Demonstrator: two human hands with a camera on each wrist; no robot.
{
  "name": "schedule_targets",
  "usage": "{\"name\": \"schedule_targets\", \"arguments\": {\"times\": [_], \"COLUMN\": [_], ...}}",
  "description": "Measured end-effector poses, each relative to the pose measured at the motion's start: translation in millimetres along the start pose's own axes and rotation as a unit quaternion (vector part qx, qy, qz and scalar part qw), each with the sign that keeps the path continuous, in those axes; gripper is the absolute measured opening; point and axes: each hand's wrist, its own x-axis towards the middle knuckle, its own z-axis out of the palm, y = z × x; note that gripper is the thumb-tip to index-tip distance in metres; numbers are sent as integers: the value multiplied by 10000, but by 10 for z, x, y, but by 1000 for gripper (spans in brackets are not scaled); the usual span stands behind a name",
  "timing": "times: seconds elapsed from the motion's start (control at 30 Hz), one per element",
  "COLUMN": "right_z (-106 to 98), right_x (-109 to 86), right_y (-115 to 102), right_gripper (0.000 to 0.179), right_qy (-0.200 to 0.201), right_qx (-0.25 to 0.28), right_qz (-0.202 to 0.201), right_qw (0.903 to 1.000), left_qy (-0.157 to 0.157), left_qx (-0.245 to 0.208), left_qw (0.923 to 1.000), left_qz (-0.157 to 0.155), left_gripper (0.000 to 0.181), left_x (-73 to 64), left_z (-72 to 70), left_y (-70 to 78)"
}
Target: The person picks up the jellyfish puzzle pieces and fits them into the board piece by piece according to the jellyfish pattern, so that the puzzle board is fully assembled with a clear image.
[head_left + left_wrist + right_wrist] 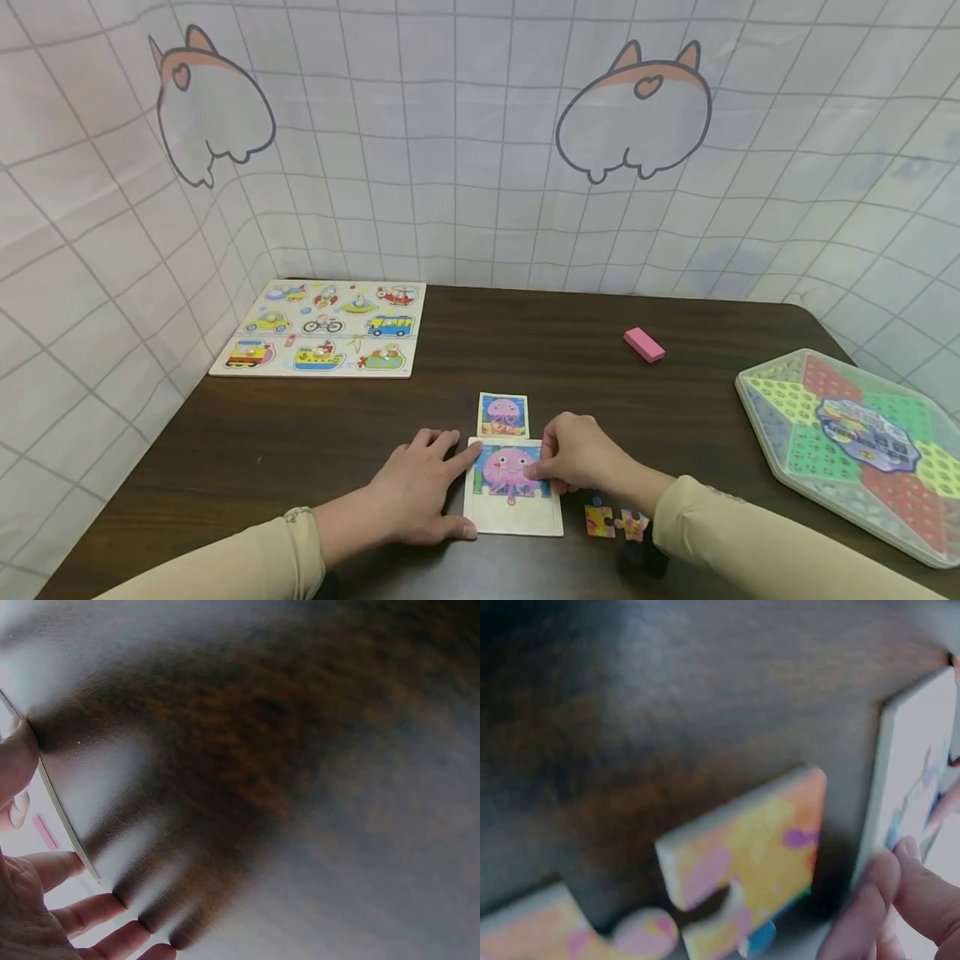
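A jigsaw board [517, 517] lies in front of me, its upper part filled with a pink jellyfish picture [506, 467] and its lower part bare. My left hand [420, 492] rests flat with fingers spread, index finger and thumb on the board's left edge. At the right side of the picture, my right hand [581, 454] pinches a puzzle piece with thumb and curled fingers, which mostly hide it. Two loose yellow-orange pieces, one [750, 855] nearer the board and another [633, 525] beside it, lie by the right wrist.
Touching the board's top edge is a small jellyfish reference card [503, 415]. A vehicle peg puzzle [322, 329] sits at the back left. Toward the back right lies a pink block [644, 344], and a star-patterned game board [855, 450] occupies the right edge. Cloth walls surround the table.
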Motion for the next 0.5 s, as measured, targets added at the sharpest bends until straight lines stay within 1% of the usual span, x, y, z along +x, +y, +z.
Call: {"name": "schedule_targets", "arguments": {"times": [0.2, 0.37, 0.5], "right_z": [-69, -71, -68], "right_x": [-46, -38, -38], "right_y": [53, 82, 103], "right_gripper": [23, 24, 26], "right_qy": [-232, -196, -132], "right_qx": [211, 152, -12], "right_qz": [-99, -141, -268], "right_qw": [9995, 9996, 9996], "left_qy": [10, 37, 48], "left_qx": [-35, -17, -19], "left_qw": [10000, 10000, 10000], "left_qz": [21, 22, 36], "left_gripper": [93, 94, 94], "left_x": [2, 7, 3], "left_z": [5, -9, 0], "left_y": [2, -4, 0]}}
